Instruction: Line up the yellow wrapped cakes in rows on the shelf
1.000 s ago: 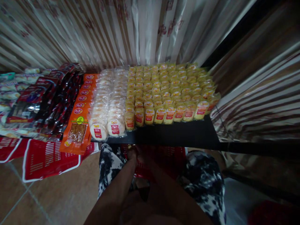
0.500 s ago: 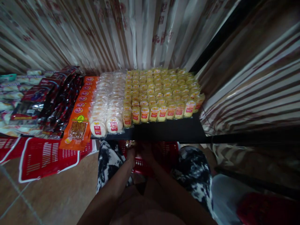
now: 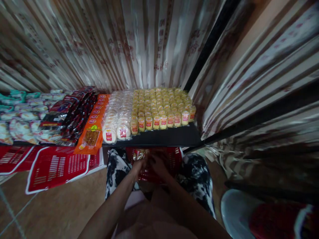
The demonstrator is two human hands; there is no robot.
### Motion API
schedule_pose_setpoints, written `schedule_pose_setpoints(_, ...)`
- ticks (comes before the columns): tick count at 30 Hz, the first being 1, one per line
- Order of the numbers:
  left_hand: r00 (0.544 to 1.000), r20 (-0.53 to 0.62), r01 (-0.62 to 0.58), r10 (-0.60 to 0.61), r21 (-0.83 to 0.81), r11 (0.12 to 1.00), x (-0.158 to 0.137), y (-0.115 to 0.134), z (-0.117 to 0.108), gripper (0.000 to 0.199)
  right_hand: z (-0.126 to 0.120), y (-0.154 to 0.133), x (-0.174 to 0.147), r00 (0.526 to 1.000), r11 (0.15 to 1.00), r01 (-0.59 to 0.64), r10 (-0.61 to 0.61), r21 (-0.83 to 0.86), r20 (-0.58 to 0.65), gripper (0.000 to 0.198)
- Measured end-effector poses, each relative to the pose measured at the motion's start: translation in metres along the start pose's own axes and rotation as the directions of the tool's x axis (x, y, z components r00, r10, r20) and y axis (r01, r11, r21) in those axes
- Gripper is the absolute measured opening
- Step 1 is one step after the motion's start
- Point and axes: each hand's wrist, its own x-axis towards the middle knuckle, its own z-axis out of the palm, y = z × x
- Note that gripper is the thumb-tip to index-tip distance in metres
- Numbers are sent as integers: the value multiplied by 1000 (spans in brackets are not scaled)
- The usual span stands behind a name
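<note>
Both my hands are low, inside a red plastic basket point(image 3: 176, 159) between my knees, under the front edge of the black shelf point(image 3: 154, 141). My left hand point(image 3: 140, 163) is closed beside some shiny clear-and-gold wrapped packets point(image 3: 138, 154); what lies in its fingers is too dark to make out. Close to its right, my right hand point(image 3: 157, 162) reaches into the basket, its fingers lost in shadow. Above them on the shelf stand rows of yellow wrapped cakes point(image 3: 163, 121) and white round wrapped cakes point(image 3: 123, 131).
Left along the shelf lie an orange snack packet point(image 3: 91, 136), a pile of dark red-black packets point(image 3: 64, 113) and white wrapped packs point(image 3: 22, 129). More red baskets point(image 3: 58, 167) hang below. A pleated curtain point(image 3: 142, 46) backs the shelf; a pale tub point(image 3: 235, 209) sits lower right.
The view has shifted, so the shelf goods sit farther back and those on the right have moved left. My hands stay in the basket, and the shiny packets by my left hand show more clearly.
</note>
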Motion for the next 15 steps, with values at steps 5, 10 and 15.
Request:
schedule_pose_setpoints(5,989,133,59,-59,5,998,-18,25,-13,17,-19,-16,-12,997,996,74,-74,-44,-2,27)
schedule_pose_setpoints(10,906,399,144,-141,24,989,-31,43,-19,29,-31,-30,-18,995,990,53,-64,131,82,22)
schedule_pose_setpoints(15,872,451,158,-191,109,981,-38,44,-22,44,-34,-31,-21,982,889,-112,30,445,188,30)
